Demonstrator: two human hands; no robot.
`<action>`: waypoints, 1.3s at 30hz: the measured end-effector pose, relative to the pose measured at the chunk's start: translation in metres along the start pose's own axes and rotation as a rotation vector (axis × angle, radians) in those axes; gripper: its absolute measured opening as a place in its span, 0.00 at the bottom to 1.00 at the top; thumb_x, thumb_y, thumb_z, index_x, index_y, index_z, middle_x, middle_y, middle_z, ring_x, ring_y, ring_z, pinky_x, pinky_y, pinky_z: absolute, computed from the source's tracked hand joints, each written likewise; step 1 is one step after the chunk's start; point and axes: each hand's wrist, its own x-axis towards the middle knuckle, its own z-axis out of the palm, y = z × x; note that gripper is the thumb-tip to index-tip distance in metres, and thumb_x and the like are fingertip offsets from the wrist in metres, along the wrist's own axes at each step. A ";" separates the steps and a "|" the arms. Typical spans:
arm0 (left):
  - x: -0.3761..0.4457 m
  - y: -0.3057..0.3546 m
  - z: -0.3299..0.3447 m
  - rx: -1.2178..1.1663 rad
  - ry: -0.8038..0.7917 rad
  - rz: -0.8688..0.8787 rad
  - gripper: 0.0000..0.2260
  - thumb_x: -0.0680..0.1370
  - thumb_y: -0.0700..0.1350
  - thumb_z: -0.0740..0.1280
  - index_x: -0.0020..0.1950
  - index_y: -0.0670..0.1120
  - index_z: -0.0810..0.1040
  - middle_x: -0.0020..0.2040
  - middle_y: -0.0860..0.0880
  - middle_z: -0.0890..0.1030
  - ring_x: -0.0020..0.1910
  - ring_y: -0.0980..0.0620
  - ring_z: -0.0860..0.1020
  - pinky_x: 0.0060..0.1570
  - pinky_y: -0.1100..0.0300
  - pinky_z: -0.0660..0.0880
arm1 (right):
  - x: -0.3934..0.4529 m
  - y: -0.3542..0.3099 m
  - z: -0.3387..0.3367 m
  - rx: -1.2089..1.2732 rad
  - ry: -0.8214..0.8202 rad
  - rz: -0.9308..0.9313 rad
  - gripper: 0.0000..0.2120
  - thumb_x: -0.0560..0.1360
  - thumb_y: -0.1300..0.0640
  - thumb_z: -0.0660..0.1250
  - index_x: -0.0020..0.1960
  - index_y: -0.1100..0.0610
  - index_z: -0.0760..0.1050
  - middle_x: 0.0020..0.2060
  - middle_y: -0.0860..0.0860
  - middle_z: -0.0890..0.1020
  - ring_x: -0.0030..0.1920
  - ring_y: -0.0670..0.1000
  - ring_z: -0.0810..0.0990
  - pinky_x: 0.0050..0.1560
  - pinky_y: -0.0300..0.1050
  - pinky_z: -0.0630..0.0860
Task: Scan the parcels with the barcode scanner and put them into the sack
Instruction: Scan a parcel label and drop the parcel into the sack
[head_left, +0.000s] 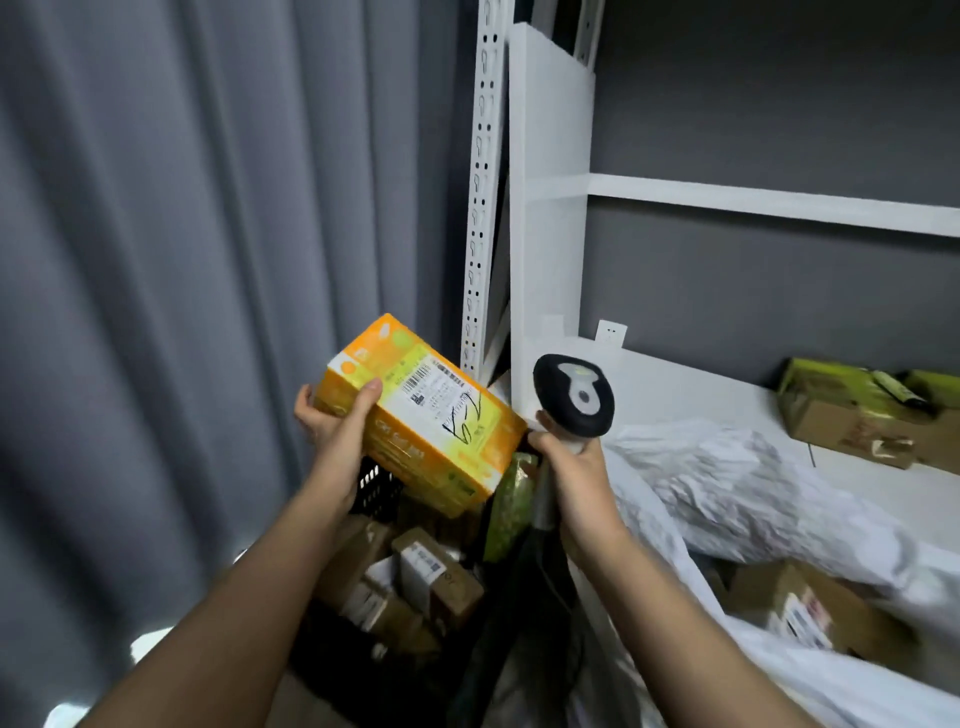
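Observation:
My left hand (340, 423) grips an orange parcel box (421, 415) by its left end, held up with its white barcode label facing me. My right hand (574, 462) holds the handle of a black and grey barcode scanner (574, 395), whose head sits just right of the box. The white sack (727, 493) lies crumpled on the shelf to the right, with a brown parcel (810, 613) lying in its folds. Below my hands a black crate (379, 488) holds several brown parcels (410, 582).
A grey curtain (182, 260) fills the left side. A white shelf frame (545, 234) rises behind the scanner. A green and brown carton (857, 410) sits on the white shelf at the far right. A green packet (511, 506) stands beside the crate.

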 end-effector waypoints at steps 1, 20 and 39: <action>-0.014 0.005 -0.006 0.002 -0.053 -0.019 0.56 0.52 0.67 0.77 0.73 0.57 0.53 0.71 0.48 0.68 0.64 0.48 0.74 0.64 0.45 0.72 | -0.010 -0.006 -0.005 0.001 0.011 -0.011 0.24 0.65 0.55 0.73 0.60 0.54 0.75 0.51 0.48 0.84 0.55 0.48 0.82 0.63 0.53 0.75; -0.128 -0.003 -0.021 -0.006 -0.450 -0.186 0.52 0.64 0.59 0.76 0.76 0.64 0.44 0.70 0.52 0.70 0.66 0.46 0.72 0.64 0.33 0.66 | -0.088 -0.011 -0.035 0.001 0.012 0.007 0.22 0.66 0.58 0.72 0.60 0.58 0.76 0.53 0.54 0.84 0.56 0.54 0.82 0.63 0.59 0.75; -0.111 -0.046 -0.031 0.207 -0.377 -0.160 0.63 0.49 0.65 0.81 0.74 0.67 0.45 0.73 0.49 0.67 0.66 0.42 0.73 0.62 0.35 0.71 | -0.112 -0.001 -0.072 0.137 -0.359 0.156 0.14 0.67 0.58 0.65 0.50 0.63 0.70 0.21 0.54 0.66 0.17 0.48 0.61 0.21 0.38 0.60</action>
